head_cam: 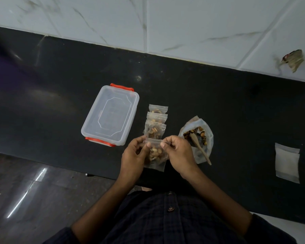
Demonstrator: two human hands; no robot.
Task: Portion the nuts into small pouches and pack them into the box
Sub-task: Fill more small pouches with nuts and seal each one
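A small clear pouch of mixed nuts (155,155) hangs between my hands above the counter's front edge. My left hand (134,155) pinches its top strip at the left, my right hand (179,154) pinches the same strip at the right. Three filled pouches (156,123) lie overlapping in a row just beyond it. A clear box with its lid on and red clips (111,115) sits to the left of that row. To the right, an open bag of nuts (197,136) holds a wooden spoon (201,148).
A stack of empty pouches (287,162) lies on the black counter (236,103) at the far right. White tiled wall (183,23) runs behind the counter, with a torn scrap (293,60) stuck on it. Dark floor lies below left.
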